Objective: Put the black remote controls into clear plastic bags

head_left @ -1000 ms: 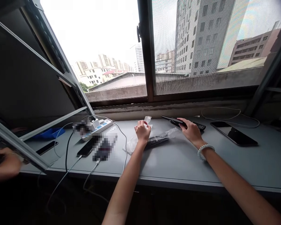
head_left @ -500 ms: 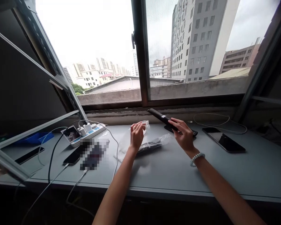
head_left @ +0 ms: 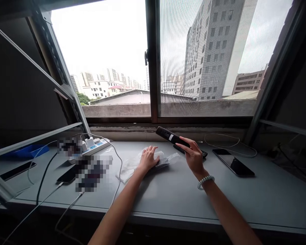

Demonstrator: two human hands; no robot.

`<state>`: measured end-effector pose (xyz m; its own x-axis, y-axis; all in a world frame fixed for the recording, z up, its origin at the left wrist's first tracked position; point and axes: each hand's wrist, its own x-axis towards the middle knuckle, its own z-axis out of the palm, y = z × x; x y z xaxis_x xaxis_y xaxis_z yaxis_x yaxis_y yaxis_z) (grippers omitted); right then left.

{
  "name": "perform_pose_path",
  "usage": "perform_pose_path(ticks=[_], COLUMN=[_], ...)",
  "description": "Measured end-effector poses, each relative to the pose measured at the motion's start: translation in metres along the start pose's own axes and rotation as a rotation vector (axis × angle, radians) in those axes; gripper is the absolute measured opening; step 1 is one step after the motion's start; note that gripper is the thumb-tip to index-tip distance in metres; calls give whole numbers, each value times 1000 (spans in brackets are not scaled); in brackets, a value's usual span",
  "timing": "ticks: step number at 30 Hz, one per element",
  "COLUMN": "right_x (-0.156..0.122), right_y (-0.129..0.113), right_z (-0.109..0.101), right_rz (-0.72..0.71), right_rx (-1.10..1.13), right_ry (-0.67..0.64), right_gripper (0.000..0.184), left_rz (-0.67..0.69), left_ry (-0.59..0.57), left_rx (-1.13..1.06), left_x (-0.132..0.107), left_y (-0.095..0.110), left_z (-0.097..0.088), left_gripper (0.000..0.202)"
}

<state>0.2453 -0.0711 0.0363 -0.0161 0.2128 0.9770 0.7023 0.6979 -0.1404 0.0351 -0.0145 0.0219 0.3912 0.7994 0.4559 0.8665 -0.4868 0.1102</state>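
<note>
My right hand (head_left: 192, 154), a bead bracelet on its wrist, grips a slim black remote control (head_left: 169, 136) and holds it tilted above the grey table (head_left: 183, 194). Flat on a clear plastic bag (head_left: 132, 164) lies my left hand (head_left: 148, 158), fingers spread. A second black remote (head_left: 163, 162) sits inside that bag, partly under the hand. Another dark remote (head_left: 202, 153) lies on the table behind my right hand, mostly hidden.
A black phone (head_left: 233, 162) and a white cable (head_left: 226, 143) lie at the right. To the left are a white power strip (head_left: 95, 145) with chargers, phones (head_left: 67, 175) on cables, another phone (head_left: 17, 170) and a blue tray (head_left: 25, 151). A window and metal shelf posts stand behind.
My right hand picked the black remote off the table and lifted it. My left hand let go of the bag's raised end and came down flat on the bag.
</note>
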Motion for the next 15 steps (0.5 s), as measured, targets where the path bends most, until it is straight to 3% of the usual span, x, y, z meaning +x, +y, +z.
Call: perform_pose_path(ticks=[4,7,11,15], right_x=[2,3,3,6], right_y=[2,0,-5,-7], right_z=[-3,-4,-1,2], right_rz=[24,95,354,745], right_rx=[-70,-85,24,169], right_ry=[117,196,278,407], right_gripper=[45,38,21,46], left_rz=[-98,-111,-142,-167], left_ry=[-116,-123,12,198], left_rx=[48,75,78,4], left_x=[1,1,1,3], left_y=[-4,-8,-12,-12], left_z=[4,3,1,-2], left_gripper=[35,22,21,16])
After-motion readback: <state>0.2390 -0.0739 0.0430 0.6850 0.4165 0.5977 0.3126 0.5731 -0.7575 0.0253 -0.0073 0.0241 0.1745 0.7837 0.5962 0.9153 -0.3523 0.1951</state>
